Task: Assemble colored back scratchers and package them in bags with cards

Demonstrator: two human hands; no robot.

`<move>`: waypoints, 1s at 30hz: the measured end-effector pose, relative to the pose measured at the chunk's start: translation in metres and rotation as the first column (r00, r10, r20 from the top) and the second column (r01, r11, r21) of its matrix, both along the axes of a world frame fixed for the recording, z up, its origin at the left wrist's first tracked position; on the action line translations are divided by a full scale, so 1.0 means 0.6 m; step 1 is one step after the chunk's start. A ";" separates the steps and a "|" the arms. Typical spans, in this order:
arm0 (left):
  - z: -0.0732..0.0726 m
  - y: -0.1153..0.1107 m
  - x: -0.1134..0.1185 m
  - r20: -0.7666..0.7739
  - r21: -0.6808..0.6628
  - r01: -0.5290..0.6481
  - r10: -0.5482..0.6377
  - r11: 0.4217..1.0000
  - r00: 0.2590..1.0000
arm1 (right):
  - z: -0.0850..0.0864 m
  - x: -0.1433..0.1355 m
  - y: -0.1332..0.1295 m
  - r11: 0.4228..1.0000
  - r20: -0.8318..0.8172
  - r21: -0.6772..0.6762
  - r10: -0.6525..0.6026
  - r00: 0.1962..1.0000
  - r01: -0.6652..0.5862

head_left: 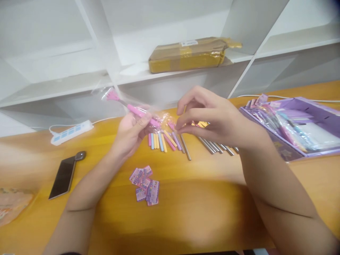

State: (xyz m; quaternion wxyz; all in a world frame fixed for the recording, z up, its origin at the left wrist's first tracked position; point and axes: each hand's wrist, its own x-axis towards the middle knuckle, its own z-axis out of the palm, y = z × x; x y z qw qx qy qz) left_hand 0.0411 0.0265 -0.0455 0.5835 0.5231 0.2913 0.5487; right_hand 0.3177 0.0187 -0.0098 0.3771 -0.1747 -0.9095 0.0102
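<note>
A pink stick with a small hand-shaped end (140, 112), inside a clear plastic bag, is held in my left hand (134, 129), the thumb pressed on it. My right hand (209, 115) is just right of the bag's end, fingers curled with thumb and fingertips close together; whether they pinch anything is too small to tell. Beneath the hands lie several pastel sticks (159, 141) and, to the right, several metal rods (212, 145). Small purple-pink printed cards (152, 192) lie in a loose pile nearer me.
A purple box (292, 156) at the right holds bagged sticks. At the left are a white power strip (71, 132), a dark phone-like slab (63, 177) and a small black object (80, 155). A taped carton (186, 56) sits on the white shelf behind.
</note>
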 end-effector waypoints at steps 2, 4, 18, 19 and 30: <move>-0.002 -0.001 0.001 -0.008 0.007 0.008 -0.008 1.000 1.000 | 0.000 -0.004 -0.001 0.999 -0.040 0.032 -0.002 0.999 0.004; -0.006 -0.002 0.002 -0.040 0.023 0.033 -0.032 0.999 0.999 | -0.002 -0.008 0.000 0.999 -0.058 0.019 -0.035 0.998 0.036; -0.023 -0.014 0.004 -0.269 0.091 0.302 -0.269 0.949 0.925 | -0.021 -0.031 0.001 1.000 -0.064 -0.028 -0.011 0.998 0.010; -0.021 -0.015 0.005 -0.288 0.102 0.311 -0.271 0.945 0.919 | -0.021 -0.031 0.001 1.000 -0.061 -0.021 -0.015 0.998 0.013; -0.011 -0.021 0.009 -0.347 0.098 0.303 -0.252 0.948 0.903 | -0.026 -0.030 0.008 0.992 -0.048 -0.106 -0.077 0.996 0.072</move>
